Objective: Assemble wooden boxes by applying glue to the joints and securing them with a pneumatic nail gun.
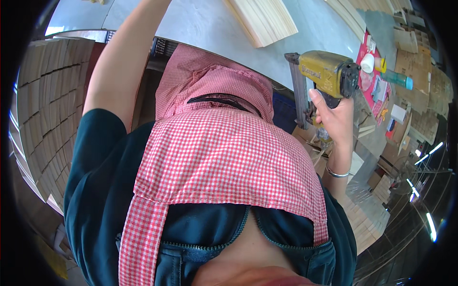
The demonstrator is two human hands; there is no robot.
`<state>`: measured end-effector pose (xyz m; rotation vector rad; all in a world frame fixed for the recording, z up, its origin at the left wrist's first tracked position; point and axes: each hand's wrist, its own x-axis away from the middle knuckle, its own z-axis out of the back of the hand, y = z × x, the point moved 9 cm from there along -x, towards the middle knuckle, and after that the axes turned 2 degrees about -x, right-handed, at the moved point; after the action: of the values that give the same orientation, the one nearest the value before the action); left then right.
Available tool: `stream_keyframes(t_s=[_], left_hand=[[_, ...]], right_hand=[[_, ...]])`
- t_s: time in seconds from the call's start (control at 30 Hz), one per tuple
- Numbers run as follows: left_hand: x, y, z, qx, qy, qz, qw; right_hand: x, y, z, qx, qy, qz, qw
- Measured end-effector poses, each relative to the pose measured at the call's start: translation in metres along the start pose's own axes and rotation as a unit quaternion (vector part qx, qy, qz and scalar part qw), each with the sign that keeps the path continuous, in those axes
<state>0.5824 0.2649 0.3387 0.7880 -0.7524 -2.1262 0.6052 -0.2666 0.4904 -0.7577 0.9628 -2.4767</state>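
Observation:
My right hand (pixel 338 118) is wrapped round the handle of a yellow and black pneumatic nail gun (pixel 323 71), its thumb lying along the grip. The tool is held at the front edge of a pale grey worktable (pixel 200 28), with its long magazine on the left side. My left forearm (pixel 121 57) reaches across the table and leaves the picture at the top, so the left hand is out of sight. Between the two arms, farther in on the tabletop, lies a bundle of light wooden strips (pixel 265 24).
More wooden strips (pixel 348 16) lie at the table's far right. Beside them a red surface (pixel 366 88) carries a white tub (pixel 367 63) and a green bottle (pixel 397 79). Tall stacks of wooden pieces (pixel 52 105) stand at my left; cardboard boxes (pixel 412 62) are at the right.

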Motion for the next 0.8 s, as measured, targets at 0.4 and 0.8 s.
stream_keyframes(t_s=[0.4, 0.8], left_hand=[[0.155, 0.046, 0.067, -0.045, -0.012, 0.063, 0.997], [0.237, 0.156, 0.096, -0.166, -0.105, -0.226, 0.954]], right_hand=[[-0.031, 0.0, 0.021, 0.021, 0.037, 0.048, 0.998], [-0.048, 0.005, 0.067, 0.031, 0.065, -0.012, 0.997]])
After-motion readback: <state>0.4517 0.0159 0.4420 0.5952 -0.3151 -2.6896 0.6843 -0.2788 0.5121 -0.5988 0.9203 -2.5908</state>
